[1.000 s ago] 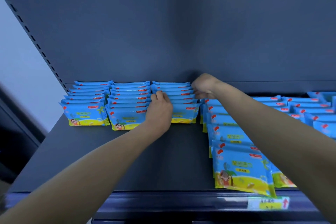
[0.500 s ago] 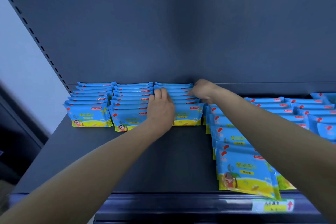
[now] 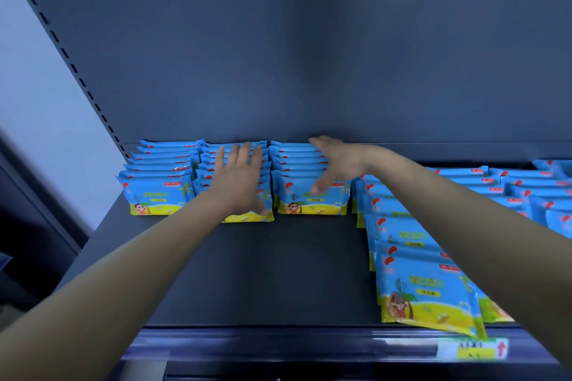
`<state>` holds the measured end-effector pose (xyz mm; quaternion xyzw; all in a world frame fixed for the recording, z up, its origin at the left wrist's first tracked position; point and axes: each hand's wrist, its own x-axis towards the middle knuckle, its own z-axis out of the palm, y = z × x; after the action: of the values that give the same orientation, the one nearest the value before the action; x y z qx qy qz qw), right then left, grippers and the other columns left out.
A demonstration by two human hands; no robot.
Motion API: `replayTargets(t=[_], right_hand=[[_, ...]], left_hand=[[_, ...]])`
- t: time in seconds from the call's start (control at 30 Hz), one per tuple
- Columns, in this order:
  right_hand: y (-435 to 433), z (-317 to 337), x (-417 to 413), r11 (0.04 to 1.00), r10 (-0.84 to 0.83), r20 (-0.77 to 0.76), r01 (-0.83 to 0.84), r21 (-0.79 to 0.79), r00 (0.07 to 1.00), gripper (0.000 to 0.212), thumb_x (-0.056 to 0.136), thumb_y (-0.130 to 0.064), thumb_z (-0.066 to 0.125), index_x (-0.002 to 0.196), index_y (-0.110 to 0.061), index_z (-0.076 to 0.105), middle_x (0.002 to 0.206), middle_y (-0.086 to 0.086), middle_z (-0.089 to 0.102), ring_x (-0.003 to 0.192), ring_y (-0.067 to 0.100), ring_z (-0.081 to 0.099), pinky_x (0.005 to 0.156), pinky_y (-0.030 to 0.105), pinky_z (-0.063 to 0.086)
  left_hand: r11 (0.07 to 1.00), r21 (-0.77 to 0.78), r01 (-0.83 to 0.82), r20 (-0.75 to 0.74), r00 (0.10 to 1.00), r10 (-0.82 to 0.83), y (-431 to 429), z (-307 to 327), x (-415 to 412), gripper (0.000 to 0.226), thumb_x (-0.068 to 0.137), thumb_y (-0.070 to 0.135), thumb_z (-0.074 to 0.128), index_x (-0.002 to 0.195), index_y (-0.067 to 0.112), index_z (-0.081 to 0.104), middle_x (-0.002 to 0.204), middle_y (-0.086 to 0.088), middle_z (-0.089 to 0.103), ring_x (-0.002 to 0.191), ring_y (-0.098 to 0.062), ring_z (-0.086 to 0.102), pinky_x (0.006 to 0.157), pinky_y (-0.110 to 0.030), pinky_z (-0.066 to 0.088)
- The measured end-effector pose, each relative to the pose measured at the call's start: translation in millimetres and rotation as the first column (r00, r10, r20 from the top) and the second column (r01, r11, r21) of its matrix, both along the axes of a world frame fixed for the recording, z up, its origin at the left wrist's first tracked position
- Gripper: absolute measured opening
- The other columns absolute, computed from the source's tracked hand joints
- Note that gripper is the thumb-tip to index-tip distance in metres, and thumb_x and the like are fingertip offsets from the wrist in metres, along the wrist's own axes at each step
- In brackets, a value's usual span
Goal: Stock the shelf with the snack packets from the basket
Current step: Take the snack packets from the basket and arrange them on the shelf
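I see the snack packets [image 3: 198, 182] in three tight rows at the back left of the shelf [image 3: 278, 272], blue with a yellow band along the bottom, each row overlapping like tiles from the back panel [image 3: 309, 56] toward me. My left hand [image 3: 240, 182] lies flat and spread over the middle row [image 3: 247, 216], fingers [image 3: 236, 155] pointing to 12 o'clock, palm down on the packet tops; it is wide open and has hold of nothing. My right hand [image 3: 335, 161] is over the row at its 3 o'clock [image 3: 311, 204], also open, fingers splayed toward 10 o'clock and thumb hanging down at the front packet's face; it is blurred, so I cannot tell whether it presses the packets or floats just above them. It grips nothing either. The third row [image 3: 156, 198] sits at 9 o'clock of my left hand, untouched. Further to 3 o'clock, under my right forearm, a longer line of the same packets [image 3: 424, 284] runs from the back to the shelf's front lip, with more rows [image 3: 526, 185] beyond it toward the right edge. A price tag [image 3: 472, 348] sits on the front rail at 5 o'clock, its print too smeared to read
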<state>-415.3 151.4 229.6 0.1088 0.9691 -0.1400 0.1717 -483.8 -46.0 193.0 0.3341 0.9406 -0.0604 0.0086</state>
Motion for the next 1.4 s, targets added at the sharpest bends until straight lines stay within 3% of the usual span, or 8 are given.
replayTargets(t=[0.2, 0.5, 0.7, 0.87, 0.97, 1.13, 1.27, 1.4], right_hand=[[-15.1, -16.8, -6.3, 0.991, -0.033, 0.029, 0.029, 0.133, 0.999, 0.116, 0.078, -0.024, 0.077, 0.151, -0.019, -0.014, 0.159, 0.005, -0.018, 0.147, 0.030, -0.011, 0.119, 0.048, 0.015], [-20.6, -24.3, -6.3, 0.987, -0.086, -0.041, 0.090, 0.130, 0.995, 0.115, 0.077, -0.034, 0.076, 0.151, -0.018, -0.010, 0.160, 0.004, -0.015, 0.147, 0.030, -0.011, 0.119, 0.046, 0.011], [-7.9, -8.4, 2.6, 0.964, -0.248, -0.103, 0.235, -0.122, 0.963, 0.105, 0.081, -0.042, 0.071, 0.152, -0.012, 0.000, 0.161, 0.005, 0.002, 0.147, 0.025, 0.012, 0.118, 0.036, 0.021], [8.0, -7.6, -4.2, 0.667, -0.646, -0.081, 0.509, -0.545, 0.759, 0.018, 0.096, -0.007, 0.044, 0.110, -0.001, 0.054, 0.096, 0.012, 0.056, 0.082, 0.021, 0.054, 0.072, 0.029, 0.048], [11.0, -12.3, -5.3, 0.518, -0.727, 0.001, 0.550, -0.655, 0.687, 0.027, 0.095, 0.002, 0.037, 0.074, -0.008, 0.047, 0.075, 0.008, 0.048, 0.063, 0.015, 0.048, 0.061, 0.026, 0.049], [20.8, -8.3, 3.0, 0.326, -0.782, 0.064, 0.495, -0.806, 0.619, 0.029, 0.100, -0.003, 0.030, 0.122, 0.002, 0.049, 0.111, 0.017, 0.057, 0.100, 0.030, 0.063, 0.075, 0.029, 0.054], [48.3, -2.8, 14.7, 0.586, -0.716, -0.137, 0.482, -0.652, 0.685, 0.033, 0.096, -0.004, 0.042, 0.123, 0.009, 0.054, 0.111, 0.026, 0.063, 0.097, 0.027, 0.060, 0.085, 0.033, 0.052], [74.3, -3.4, 35.6, 0.929, -0.370, -0.111, 0.365, -0.063, 0.922, 0.042, 0.090, -0.021, 0.060, 0.124, 0.004, 0.057, 0.120, 0.016, 0.061, 0.112, 0.030, 0.056, 0.097, 0.037, 0.046]], left_hand=[[1.000, -0.003, 0.017, 0.108, 0.994, -0.017, -16.7, -7.5, -13.4, 0.105, 0.078, 0.041, 0.071, 0.150, 0.005, 0.003, 0.155, -0.015, 0.010, 0.146, -0.031, 0.008, 0.120, -0.041, 0.015], [0.991, 0.090, 0.096, 0.123, 0.987, -0.107, -4.6, -6.4, -3.2, 0.110, 0.076, 0.055, 0.067, 0.151, 0.012, -0.003, 0.159, -0.010, -0.007, 0.147, -0.031, -0.008, 0.121, -0.043, 0.000], [0.964, 0.185, 0.189, -0.021, 0.982, -0.188, 15.9, -10.0, 5.7, 0.097, 0.075, 0.059, 0.064, 0.147, 0.012, 0.021, 0.155, -0.009, 0.011, 0.145, -0.027, 0.006, 0.120, -0.040, 0.001], [0.948, 0.133, 0.291, -0.107, 0.955, -0.278, 30.1, -18.5, 8.3, 0.102, 0.073, 0.059, 0.067, 0.148, 0.016, 0.015, 0.151, -0.006, 0.021, 0.144, -0.027, 0.013, 0.121, -0.044, 0.000], [0.943, 0.107, 0.314, -0.151, 0.943, -0.297, 40.2, -23.9, 11.7, 0.087, 0.077, 0.053, 0.064, 0.143, 0.011, 0.025, 0.144, -0.007, 0.031, 0.140, -0.026, 0.023, 0.121, -0.044, 0.000], [0.952, 0.093, 0.293, -0.163, 0.947, -0.276, 46.3, -26.3, 15.1, 0.084, 0.079, 0.052, 0.062, 0.141, 0.009, 0.027, 0.141, -0.009, 0.033, 0.137, -0.027, 0.027, 0.121, -0.045, 0.001], [0.945, 0.135, 0.297, -0.177, 0.946, -0.272, 54.2, -16.6, 28.4, 0.088, 0.078, 0.057, 0.062, 0.142, 0.009, 0.026, 0.141, -0.008, 0.032, 0.136, -0.028, 0.027, 0.120, -0.046, 0.000], [0.835, 0.372, 0.406, -0.014, 0.902, -0.432, 77.3, -3.3, 65.5, 0.069, 0.082, 0.048, 0.063, 0.136, 0.013, 0.039, 0.135, -0.004, 0.040, 0.127, -0.021, 0.034, 0.113, -0.033, 0.021]])
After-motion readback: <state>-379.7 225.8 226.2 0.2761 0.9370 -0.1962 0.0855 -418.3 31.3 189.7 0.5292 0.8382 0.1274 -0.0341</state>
